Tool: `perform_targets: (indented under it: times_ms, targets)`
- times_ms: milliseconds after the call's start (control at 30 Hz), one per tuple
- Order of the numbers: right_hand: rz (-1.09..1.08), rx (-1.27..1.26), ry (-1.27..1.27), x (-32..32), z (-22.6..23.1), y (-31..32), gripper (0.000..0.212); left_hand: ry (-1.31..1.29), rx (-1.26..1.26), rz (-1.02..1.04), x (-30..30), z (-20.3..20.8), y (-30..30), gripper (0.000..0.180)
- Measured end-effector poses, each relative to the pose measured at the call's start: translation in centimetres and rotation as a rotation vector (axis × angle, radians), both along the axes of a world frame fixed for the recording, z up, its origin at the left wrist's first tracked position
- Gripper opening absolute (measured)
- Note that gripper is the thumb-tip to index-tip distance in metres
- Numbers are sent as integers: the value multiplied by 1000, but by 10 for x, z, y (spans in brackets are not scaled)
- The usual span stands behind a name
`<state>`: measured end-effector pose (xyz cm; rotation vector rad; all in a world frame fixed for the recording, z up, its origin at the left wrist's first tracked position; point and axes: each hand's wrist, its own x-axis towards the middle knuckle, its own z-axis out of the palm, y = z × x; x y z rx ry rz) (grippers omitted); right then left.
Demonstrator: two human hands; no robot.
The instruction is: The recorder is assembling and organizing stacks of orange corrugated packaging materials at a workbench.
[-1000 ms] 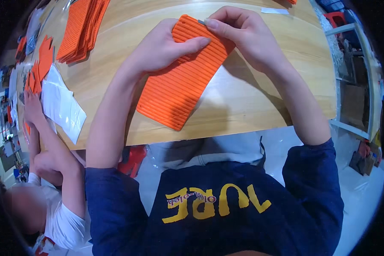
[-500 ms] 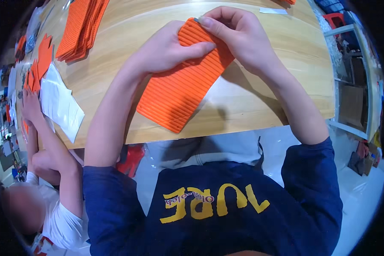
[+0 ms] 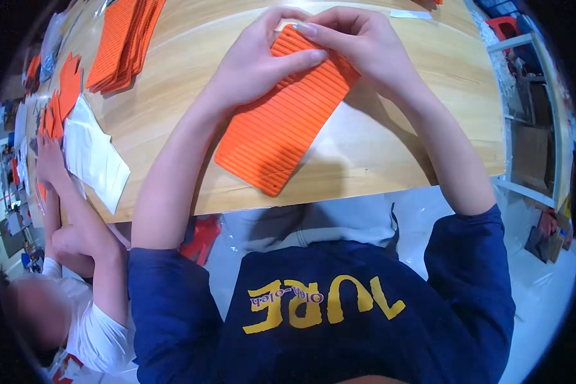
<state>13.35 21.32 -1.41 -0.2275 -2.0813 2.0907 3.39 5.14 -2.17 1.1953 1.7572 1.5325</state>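
A person in a navy shirt (image 3: 365, 339) sits before me at a pale wooden table (image 3: 403, 147), both hands together at the top centre of the frame, closed on one orange ribbed panel (image 3: 275, 131). The panel slants from there down to the centre, near the table's front edge. The left hand (image 3: 253, 67) grips its upper left side, thumb lying across the ribs; the right hand (image 3: 368, 51) pinches its top end, fingertips partly hidden. At upper left lies a stack of orange ribbed pieces (image 3: 116, 48). At far left, a co-worker's hand (image 3: 50, 163) rests beside white sheets (image 3: 95, 153).
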Motion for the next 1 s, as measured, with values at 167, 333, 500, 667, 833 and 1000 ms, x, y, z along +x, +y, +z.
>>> perform_targets:
  times_ms: [167,333,500,667,833,1000]
  targets:
    - [-114,1,8,4,8,-10,20,-46,103,84,-2,3,1,37]
    - [-259,-4,6,9,14,-21,30,-50,158,200,-7,7,-1,34]
    - [-259,17,95,6,4,-24,27,-86,217,323,-9,7,1,31]
    - [-260,37,190,6,-4,-22,24,-90,244,285,-8,8,0,31]
    - [-255,50,286,6,-11,-22,23,-180,364,143,-9,-2,-2,30]
    - [-266,152,324,7,-15,-19,20,-263,370,149,-5,1,0,26]
